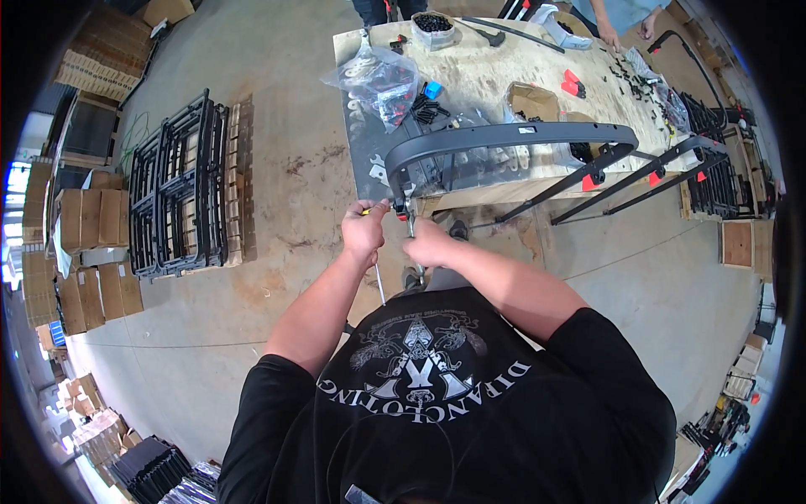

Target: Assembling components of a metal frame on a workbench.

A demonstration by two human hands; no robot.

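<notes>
On the far left, a stack of black metal frames (180, 189) stands on the concrete floor (277, 176), well apart from me, with cardboard boxes (88, 218) beyond it.

My left hand (364, 228) is closed, fingers curled around what looks like a small yellow-tipped tool, though it is too small to be sure, pressed against the near left end of the curved black handle frame (504, 139). My right hand (428, 245) is just beside it, fingers wrapped around a thin metal rod (411, 228) hanging below the same joint. To do this well, I judge I should keep the rod straight under the joint and steady the frame, since it overhangs the near edge of the table (495, 71).

The frame arches right, its legs with red clips (592, 181) jutting off the table. A clear bag of parts (379, 80) and loose black screws (428, 107) lie just behind the joint and crowd it. At the far right another person's hands (625, 35) work over small parts.
</notes>
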